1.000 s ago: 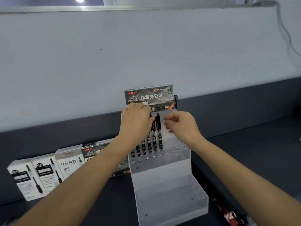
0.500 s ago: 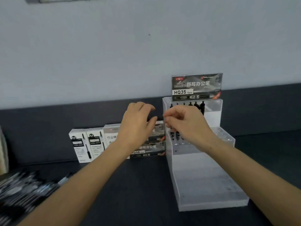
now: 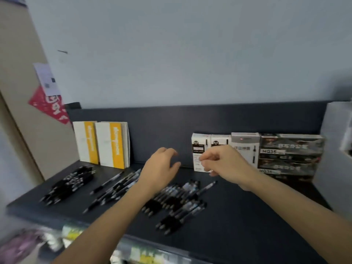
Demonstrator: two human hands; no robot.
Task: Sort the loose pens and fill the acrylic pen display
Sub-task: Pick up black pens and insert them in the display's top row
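Loose black pens lie in groups on the dark shelf [image 3: 247, 216]: a pile at the left [image 3: 70, 183], a spread in the middle [image 3: 116, 185] and a larger heap [image 3: 177, 202] under my forearm. My left hand [image 3: 160, 168] hovers above the middle pens, fingers loosely curled and holding nothing. To its right my right hand [image 3: 224, 164] hangs in front of the white pen boxes [image 3: 202, 151], its fingers curled against the thumb with nothing visible in them. Only a blurred edge of the acrylic pen display [image 3: 331, 149] shows at the far right.
Two white-and-yellow booklets [image 3: 106, 143] lean on the back panel at the left. Dark HQ35 pen boxes [image 3: 289, 153] are stacked beside the white boxes. Blurred packaged goods [image 3: 76, 235] sit on a lower shelf below the front edge.
The view has swung left from the display to the loose pens. Both hands left the display and now hang over the shelf, the left above the pens.
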